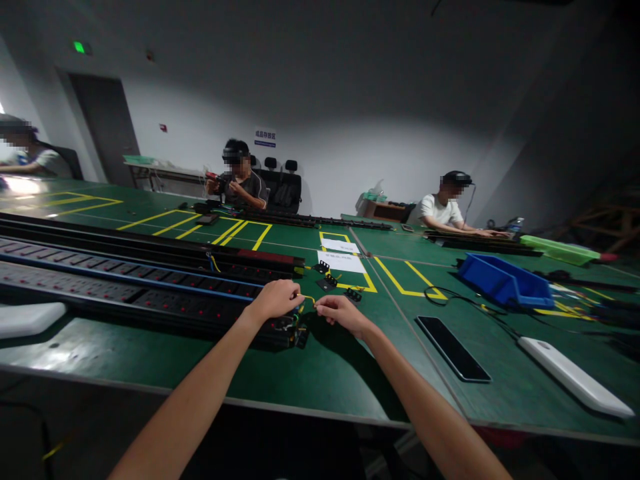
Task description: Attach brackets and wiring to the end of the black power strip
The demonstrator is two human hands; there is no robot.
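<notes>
My left hand (277, 298) is closed at the right end of a long black power strip (185, 308), its fingers pinching a yellow wire (308, 297). My right hand (343, 313) is closed too, thumb and finger together at the wire's free end. The wire spans the short gap between both hands. Below my left hand, more coloured wires (287, 325) come out of the strip's end, beside a small black end piece (301, 337). The strip has a row of sockets with red marks. Small black brackets (327, 283) lie just beyond my hands.
A black phone (453, 348) and a white power bank (575, 375) lie to my right, with a blue bin (505, 280) behind them. White paper sheets (341, 261) lie ahead. More long strips lie at the left. Co-workers sit across the green table (220, 370).
</notes>
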